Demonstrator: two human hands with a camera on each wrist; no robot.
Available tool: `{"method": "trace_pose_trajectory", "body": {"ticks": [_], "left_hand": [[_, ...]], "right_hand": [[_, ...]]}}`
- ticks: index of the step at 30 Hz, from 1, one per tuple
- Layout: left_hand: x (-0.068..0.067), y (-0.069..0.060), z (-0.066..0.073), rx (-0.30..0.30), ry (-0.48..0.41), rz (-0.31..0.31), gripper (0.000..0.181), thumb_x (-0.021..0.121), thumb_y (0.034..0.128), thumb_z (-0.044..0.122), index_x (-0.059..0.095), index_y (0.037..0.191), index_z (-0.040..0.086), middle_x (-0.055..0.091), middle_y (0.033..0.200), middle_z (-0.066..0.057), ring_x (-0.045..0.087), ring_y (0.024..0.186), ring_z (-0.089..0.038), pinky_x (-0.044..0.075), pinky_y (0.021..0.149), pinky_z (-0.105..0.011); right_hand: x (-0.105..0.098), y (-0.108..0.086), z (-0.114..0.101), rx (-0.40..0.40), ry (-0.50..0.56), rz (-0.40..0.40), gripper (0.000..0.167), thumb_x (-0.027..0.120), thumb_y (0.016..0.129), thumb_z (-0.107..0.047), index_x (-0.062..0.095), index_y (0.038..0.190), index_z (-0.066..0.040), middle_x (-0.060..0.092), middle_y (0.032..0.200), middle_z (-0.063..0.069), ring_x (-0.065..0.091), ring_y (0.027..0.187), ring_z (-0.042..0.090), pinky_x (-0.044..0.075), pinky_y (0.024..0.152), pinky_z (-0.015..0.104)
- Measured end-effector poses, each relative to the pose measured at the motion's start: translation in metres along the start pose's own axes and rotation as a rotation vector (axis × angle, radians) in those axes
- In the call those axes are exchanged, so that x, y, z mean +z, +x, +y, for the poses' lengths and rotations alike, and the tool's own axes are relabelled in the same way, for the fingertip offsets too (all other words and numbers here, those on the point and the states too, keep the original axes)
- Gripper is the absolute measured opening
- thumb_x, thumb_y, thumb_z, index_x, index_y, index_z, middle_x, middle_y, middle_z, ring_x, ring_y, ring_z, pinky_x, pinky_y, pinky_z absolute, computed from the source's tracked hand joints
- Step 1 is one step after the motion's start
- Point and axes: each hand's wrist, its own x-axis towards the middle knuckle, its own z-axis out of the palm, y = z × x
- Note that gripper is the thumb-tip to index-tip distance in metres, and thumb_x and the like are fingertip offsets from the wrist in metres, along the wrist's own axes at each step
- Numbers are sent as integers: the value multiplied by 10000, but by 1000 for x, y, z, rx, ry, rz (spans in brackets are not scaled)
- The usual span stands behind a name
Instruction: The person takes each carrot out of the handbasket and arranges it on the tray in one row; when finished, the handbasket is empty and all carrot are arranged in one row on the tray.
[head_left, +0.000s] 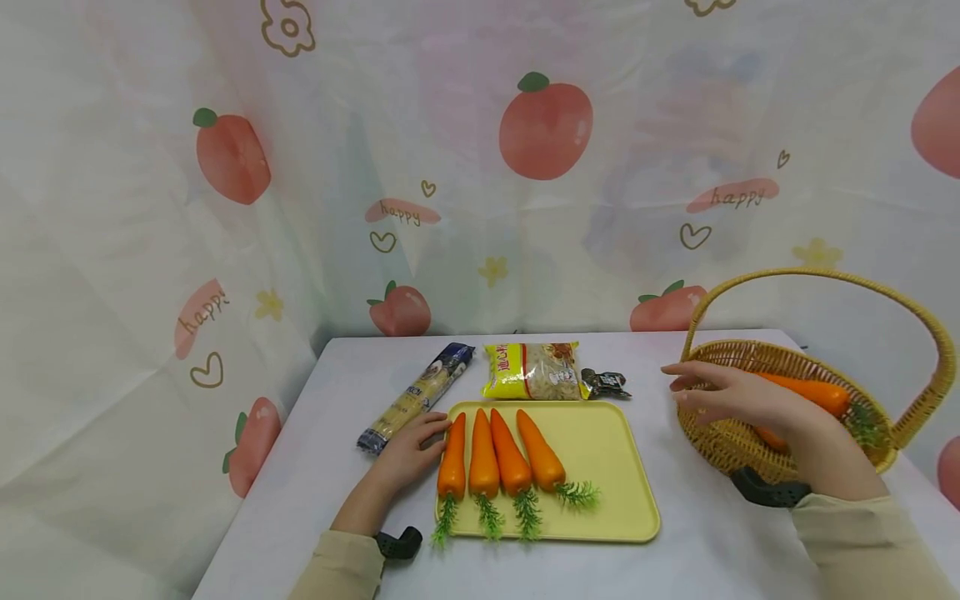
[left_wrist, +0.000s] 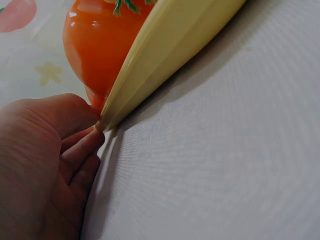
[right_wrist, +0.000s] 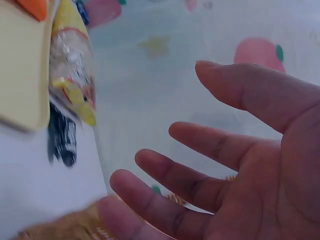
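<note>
In the head view my left hand [head_left: 411, 450] is at the left rim of a yellow tray [head_left: 600, 467]. Close up, thumb and fingertips [left_wrist: 89, 142] pinch the tray's edge [left_wrist: 165, 55], right beside an orange carrot [left_wrist: 100, 47]. Several carrots [head_left: 483, 458] with green tops lie side by side on the tray, tips pointing away. My right hand [head_left: 757, 408], fingers spread and holding nothing, hovers over the near left side of a wicker basket [head_left: 712, 433]. Inside the basket lies another carrot [head_left: 813, 390], with more orange partly hidden by the hand.
Left of the tray lies a pack of noodles [head_left: 420, 396]. Behind the tray are a yellow and clear food bag [head_left: 534, 372] and a small dark packet [head_left: 606, 383]. The basket's tall handle [head_left: 810, 273] arches over the right side. A printed curtain [head_left: 480, 167] hangs behind the table.
</note>
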Motion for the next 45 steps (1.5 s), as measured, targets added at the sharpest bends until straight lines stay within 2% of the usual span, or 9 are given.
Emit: {"method": "trace_pose_trajectory", "body": {"ticks": [4,9,13,16,22,28,33,38,45], "left_hand": [[0,0,-1,-5,8,-2,415,581,995,349,599,1380,196,499,1472,32,423,1414,-275,368,1152,-530],[0,0,-2,13,21,0,415,583,994,350,602,1377,190,508,1462,25,436,1404,-272,380,1146,-521],[-1,0,-2,18,15,2,414,581,995,352,603,1375,188,511,1458,18,436,1403,-275,380,1145,-525],[0,0,-2,20,17,5,414,578,996,356,602,1377,195,510,1460,20,433,1405,-276,379,1145,-527],[1,0,-3,11,16,9,411,590,990,351,608,1371,196,514,1456,25,436,1404,-277,381,1143,-527],[2,1,-3,-3,21,7,412,594,987,356,610,1370,206,514,1458,37,433,1408,-265,382,1146,-517],[1,1,-2,-10,19,7,408,603,983,351,615,1365,208,518,1457,39,436,1406,-268,380,1146,-519],[1,1,-2,-16,22,8,405,602,984,345,614,1366,213,514,1459,48,428,1413,-259,372,1154,-515],[1,2,-2,-4,17,7,406,599,986,337,612,1368,199,514,1459,33,432,1408,-266,375,1150,-519]], "right_hand": [[-22,-7,20,7,8,9,654,579,997,-347,324,1524,-55,398,1473,277,590,1199,287,580,907,375],[-43,-14,43,51,-14,36,644,556,1004,-387,339,1528,-82,384,1516,261,600,1085,-14,551,892,286],[-53,-13,63,78,-50,49,658,537,1011,-406,336,1531,-57,348,1540,255,524,1057,-126,535,902,268],[-59,-11,77,111,-43,45,684,529,1015,-406,303,1538,-28,304,1559,261,540,1087,-87,539,924,278],[-67,-9,100,163,-20,36,726,531,1014,-403,270,1531,35,293,1552,289,564,1255,328,538,952,364],[-74,-9,114,194,41,21,699,544,1015,-350,278,1522,50,489,1416,-4,585,1073,-19,538,910,291],[-76,-7,121,248,148,-41,739,552,1012,-312,186,1550,39,362,1529,259,630,1080,119,554,904,351],[-76,-5,127,327,231,-71,759,580,998,-292,164,1574,-27,283,1544,302,636,1063,191,547,907,359],[-75,-1,126,335,146,-88,800,591,987,-271,96,1572,-39,222,1522,360,565,1025,185,525,841,322]]}}
